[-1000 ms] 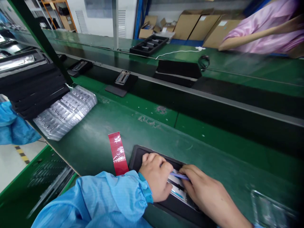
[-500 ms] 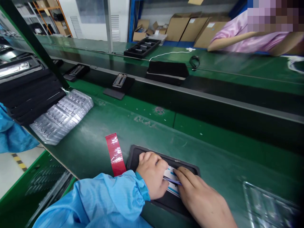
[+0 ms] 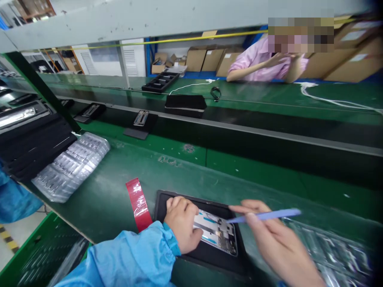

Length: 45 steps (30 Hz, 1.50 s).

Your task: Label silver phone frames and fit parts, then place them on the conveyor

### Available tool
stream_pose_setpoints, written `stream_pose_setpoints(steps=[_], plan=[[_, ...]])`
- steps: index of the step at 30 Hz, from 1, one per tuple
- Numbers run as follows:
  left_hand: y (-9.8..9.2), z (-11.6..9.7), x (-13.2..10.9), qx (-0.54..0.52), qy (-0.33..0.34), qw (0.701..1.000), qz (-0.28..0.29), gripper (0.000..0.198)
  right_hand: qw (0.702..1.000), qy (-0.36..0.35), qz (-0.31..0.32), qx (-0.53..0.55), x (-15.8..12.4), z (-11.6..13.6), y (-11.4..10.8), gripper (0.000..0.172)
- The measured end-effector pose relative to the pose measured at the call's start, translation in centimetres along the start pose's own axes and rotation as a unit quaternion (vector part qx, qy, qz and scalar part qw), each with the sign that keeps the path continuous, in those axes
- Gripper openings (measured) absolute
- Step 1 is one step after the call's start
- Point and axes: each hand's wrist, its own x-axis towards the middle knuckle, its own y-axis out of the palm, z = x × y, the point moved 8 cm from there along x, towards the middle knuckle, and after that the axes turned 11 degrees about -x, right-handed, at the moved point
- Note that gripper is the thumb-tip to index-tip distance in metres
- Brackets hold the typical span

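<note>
An opened phone (image 3: 214,231) with bare inner parts and blue strips lies in a black padded tray (image 3: 206,261). My left hand (image 3: 182,224), in a blue sleeve, is curled over its left end and holds it against the tray, hiding that part. My right hand (image 3: 275,235) pinches a slim purple pointed stick (image 3: 277,214) between thumb and fingers. The stick's tapered tip is over the phone's upper right part; whether it touches cannot be made out. A red strip (image 3: 139,205) lies just left of the tray.
Clear plastic trays lie at left (image 3: 72,167) and right (image 3: 338,255). Beyond the bench edge runs a dark conveyor (image 3: 254,135), with another phone (image 3: 140,118) on a black pad nearby. A person in pink (image 3: 254,59) sits opposite. A grey beam (image 3: 149,20) crosses overhead.
My right hand has lifted off the phone and moved right, the purple stick now in plain view. My left hand stays on the phone. The view has tilted up, bringing the beam into sight.
</note>
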Motion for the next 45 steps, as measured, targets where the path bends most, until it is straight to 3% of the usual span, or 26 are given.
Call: stream_pose_setpoints(steps=[3, 5, 11, 17, 23, 45], plan=[[0.0, 0.0, 0.0, 0.001, 0.000, 1.000, -0.010, 0.036, 0.998, 0.001, 0.052, 0.023, -0.5, 0.1, 2.7, 0.040], [0.0, -0.1, 0.0, -0.001, 0.003, 1.000, -0.010, 0.036, 0.999, 0.001, 0.050, 0.015, -0.8, -0.2, 3.9, 0.037], [0.0, -0.2, 0.0, 0.002, -0.002, 1.000, -0.020, 0.034, 0.997, -0.038, 0.061, -0.007, -1.1, -0.3, 5.4, 0.030], [0.1, -0.1, 0.0, 0.001, -0.001, 1.000, -0.023, 0.035, 0.995, -0.075, 0.067, -0.026, -1.1, 0.3, 6.0, 0.028], [0.1, -0.1, -0.1, 0.003, -0.001, 1.000, -0.019, 0.035, 0.993, -0.106, 0.028, -0.038, -1.5, 1.1, 5.8, 0.025], [0.3, 0.1, 0.0, 0.006, -0.014, 1.000, 0.011, 0.036, 0.996, -0.080, 0.033, -0.033, -1.4, 0.1, 5.7, 0.027]])
